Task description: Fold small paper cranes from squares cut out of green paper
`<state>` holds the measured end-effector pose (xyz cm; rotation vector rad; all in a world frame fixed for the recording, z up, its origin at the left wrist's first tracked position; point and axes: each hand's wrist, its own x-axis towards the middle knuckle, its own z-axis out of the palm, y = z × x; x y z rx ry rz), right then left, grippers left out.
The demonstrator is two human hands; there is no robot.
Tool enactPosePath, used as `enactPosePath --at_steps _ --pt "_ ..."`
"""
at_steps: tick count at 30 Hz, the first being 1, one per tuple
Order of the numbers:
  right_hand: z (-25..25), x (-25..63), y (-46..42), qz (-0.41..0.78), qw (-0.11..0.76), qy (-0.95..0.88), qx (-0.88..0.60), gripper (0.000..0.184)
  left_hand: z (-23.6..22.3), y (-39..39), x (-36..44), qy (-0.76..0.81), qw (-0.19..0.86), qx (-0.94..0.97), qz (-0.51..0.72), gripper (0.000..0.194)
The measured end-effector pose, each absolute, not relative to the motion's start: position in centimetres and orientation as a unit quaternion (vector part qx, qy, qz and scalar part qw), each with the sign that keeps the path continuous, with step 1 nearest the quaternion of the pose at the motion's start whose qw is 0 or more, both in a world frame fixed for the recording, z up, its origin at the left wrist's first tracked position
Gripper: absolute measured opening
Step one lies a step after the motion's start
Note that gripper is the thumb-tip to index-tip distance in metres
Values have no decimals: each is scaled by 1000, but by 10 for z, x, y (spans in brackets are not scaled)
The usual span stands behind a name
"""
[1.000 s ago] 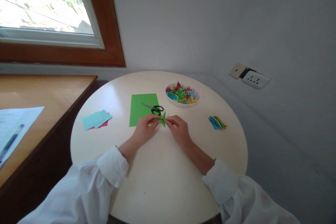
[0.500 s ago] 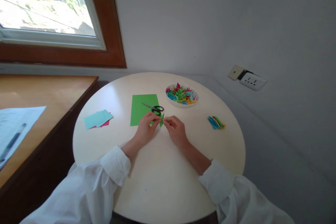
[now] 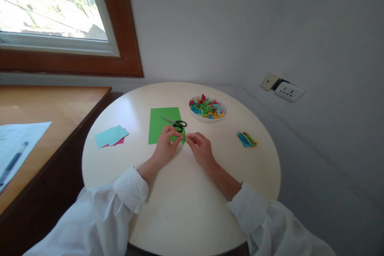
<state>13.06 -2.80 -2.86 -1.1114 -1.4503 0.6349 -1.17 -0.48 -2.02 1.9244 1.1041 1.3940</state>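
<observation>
Between my two hands is a small folded piece of green paper (image 3: 184,137), partly covered by the fingers. My left hand (image 3: 167,142) pinches its left side with thumb and forefinger. From the right, my right hand (image 3: 199,146) pinches the other side. Just behind the left hand lies a green sheet of paper (image 3: 156,127). Scissors (image 3: 175,123) with black handles rest on that sheet, blades pointing left. Beyond the hands, a white bowl (image 3: 207,119) holds many small folded paper shapes (image 3: 207,108) in red, green, blue and yellow.
Light blue and pink paper pieces (image 3: 111,136) lie on the left of the round white table (image 3: 186,208). A bundle of coloured paper strips (image 3: 247,139) is on the right. A wooden desk (image 3: 57,104) with a printed sheet (image 3: 27,136) and pen (image 3: 13,163) stands at far left.
The green paper between my fingers shows less; its upper point, seen before, is now folded down or turned out of sight. Both hands stay nearly in place.
</observation>
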Motion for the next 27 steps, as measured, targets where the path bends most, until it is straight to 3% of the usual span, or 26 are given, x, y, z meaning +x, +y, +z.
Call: enactPosePath --at_steps 2,7,10,16,22,27 --pt "-30 132 -27 267 574 -616 -469 11 -20 -3 -11 411 328 673 520 6" --pt "-29 133 -29 257 577 -619 -467 10 -18 -1 -10 415 515 572 485 29" --pt "-26 132 -30 255 578 -618 -468 10 -18 -2 -10 427 531 561 470 34" --pt "-28 130 -29 292 566 -601 -482 13 -21 -1 -9 432 507 570 481 25" --pt "-29 128 -31 335 538 -591 -500 32 -23 0 -8 421 531 536 504 20" --pt "-28 129 -32 342 507 -599 -517 37 -25 0 -8 399 587 495 501 22"
